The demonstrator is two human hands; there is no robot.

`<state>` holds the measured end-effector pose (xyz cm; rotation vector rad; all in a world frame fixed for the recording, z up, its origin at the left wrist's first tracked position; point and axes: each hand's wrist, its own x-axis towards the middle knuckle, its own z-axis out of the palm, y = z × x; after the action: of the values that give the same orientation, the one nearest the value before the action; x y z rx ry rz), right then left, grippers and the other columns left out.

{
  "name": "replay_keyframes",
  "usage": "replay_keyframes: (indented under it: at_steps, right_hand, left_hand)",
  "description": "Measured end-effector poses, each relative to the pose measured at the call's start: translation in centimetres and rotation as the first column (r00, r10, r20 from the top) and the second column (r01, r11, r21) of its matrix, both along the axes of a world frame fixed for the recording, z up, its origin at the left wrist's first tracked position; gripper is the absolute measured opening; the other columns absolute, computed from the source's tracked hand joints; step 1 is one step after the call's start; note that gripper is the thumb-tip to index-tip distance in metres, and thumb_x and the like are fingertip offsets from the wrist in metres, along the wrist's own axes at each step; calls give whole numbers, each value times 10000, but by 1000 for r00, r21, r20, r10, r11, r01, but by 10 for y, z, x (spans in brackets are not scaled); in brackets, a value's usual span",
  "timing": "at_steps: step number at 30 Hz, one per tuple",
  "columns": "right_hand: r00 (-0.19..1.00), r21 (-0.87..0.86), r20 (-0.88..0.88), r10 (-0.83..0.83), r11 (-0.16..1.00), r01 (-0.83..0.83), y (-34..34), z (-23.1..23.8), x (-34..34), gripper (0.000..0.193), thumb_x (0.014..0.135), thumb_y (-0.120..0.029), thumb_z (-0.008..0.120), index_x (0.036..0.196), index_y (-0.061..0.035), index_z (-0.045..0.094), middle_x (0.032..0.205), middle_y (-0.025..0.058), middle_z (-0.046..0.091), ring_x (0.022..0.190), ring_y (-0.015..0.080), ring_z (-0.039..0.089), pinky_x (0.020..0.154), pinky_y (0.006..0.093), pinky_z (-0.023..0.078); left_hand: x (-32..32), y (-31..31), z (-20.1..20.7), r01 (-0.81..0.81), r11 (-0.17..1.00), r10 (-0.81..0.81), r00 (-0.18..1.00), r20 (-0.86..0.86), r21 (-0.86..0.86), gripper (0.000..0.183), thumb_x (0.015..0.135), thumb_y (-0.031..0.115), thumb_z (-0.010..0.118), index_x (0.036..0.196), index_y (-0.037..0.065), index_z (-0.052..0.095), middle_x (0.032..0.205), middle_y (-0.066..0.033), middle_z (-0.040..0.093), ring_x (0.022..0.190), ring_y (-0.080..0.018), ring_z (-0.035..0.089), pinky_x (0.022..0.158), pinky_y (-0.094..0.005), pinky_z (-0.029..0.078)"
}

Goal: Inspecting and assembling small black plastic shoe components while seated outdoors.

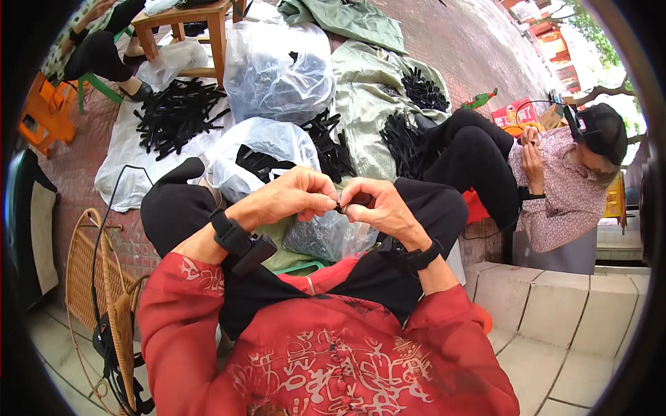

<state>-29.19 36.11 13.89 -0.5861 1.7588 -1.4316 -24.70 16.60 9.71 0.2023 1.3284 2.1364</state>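
Note:
Above my lap, my left hand (295, 196) and my right hand (380, 206) meet fingertip to fingertip. Both are closed in a pinch on a small black piece (340, 208), too small and too covered by fingers to name its kind. Just below them sits a clear plastic bag (331, 236) of small dark pieces. Beyond my left hand an open clear bag (267, 142) holds black strip-like parts (258, 163). More black strips (331, 149) lie in a heap just past my hands.
A large filled plastic bag (277, 73) stands near a wooden stool (184, 24). Black strips (177, 118) are piled on white sheeting. On the right sits a person in a patterned shirt (562, 184), hands together. A wicker chair (104, 277) stands at left, tiled ledge (555, 308) at right.

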Motion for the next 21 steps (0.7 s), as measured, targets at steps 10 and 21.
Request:
replay_keyframes:
  at_steps: [10, 21]
  right_hand:
    - [989, -127, 99, 109, 987, -96, -3, -1, -5, 84, 724, -31, 569, 807, -22, 559, 703, 14, 538, 602, 71, 513, 553, 201, 422]
    - [970, -191, 167, 177, 971, -144, -4, 6, -8, 95, 728, -9, 537, 823, -6, 535, 694, 8, 515, 612, 81, 502, 566, 206, 422]
  left_hand:
    - [9, -7, -3, 31, 972, -63, 989, 131, 234, 116, 770, 98, 584, 850, 15, 572, 627, -45, 557, 484, -97, 496, 443, -222, 408]
    - [10, -4, -8, 0, 944, -59, 984, 169, 329, 126, 758, 90, 596, 843, 0, 569, 620, -59, 558, 476, -104, 484, 445, -241, 405]
